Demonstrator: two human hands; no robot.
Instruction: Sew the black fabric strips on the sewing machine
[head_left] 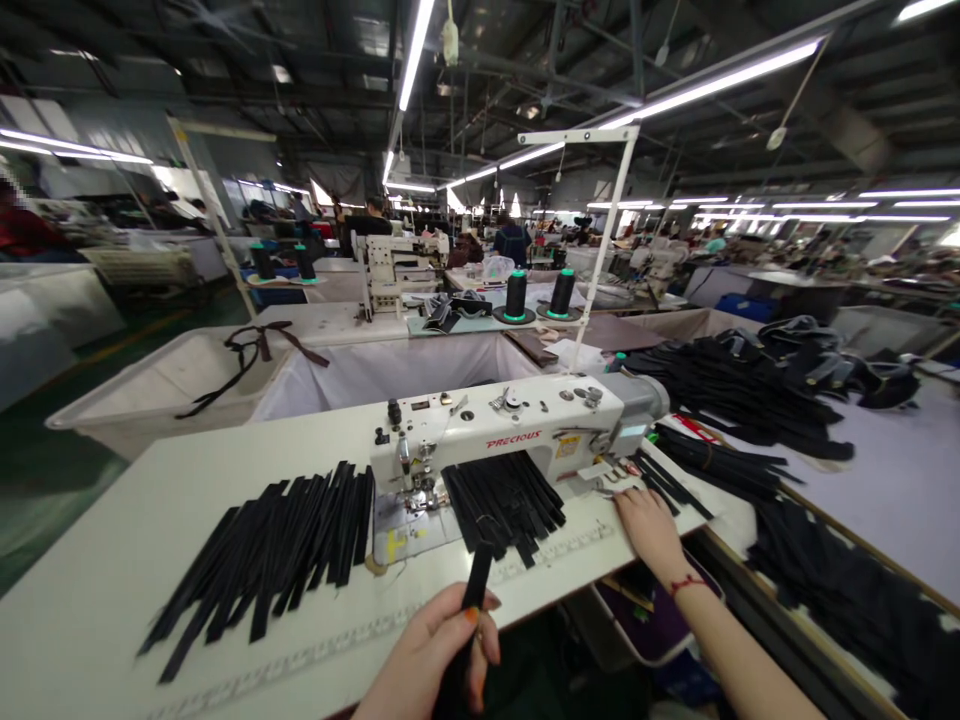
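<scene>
My left hand point(450, 640) is closed around a black fabric strip point(478, 580) at the table's front edge; the strip's far end points towards the machine. My right hand point(649, 525) rests at the right end of the table, its fingers apart and foreshortened, beside small metal tools point(619, 468). Between my hands and the white sewing machine point(502, 435) lies a pile of black strips point(506, 505), partly under the machine arm. Left of the needle area point(420, 500), a second pile of black strips point(270, 550) is fanned out on the white table point(97, 560).
A printed ruler point(337, 637) runs along the table's front. Black straps point(735, 390) are heaped on the surface to the right. Behind the machine stand a white bin point(172, 380) and thread cones point(516, 297) on another table. A thread stand pole point(604, 250) rises behind the machine.
</scene>
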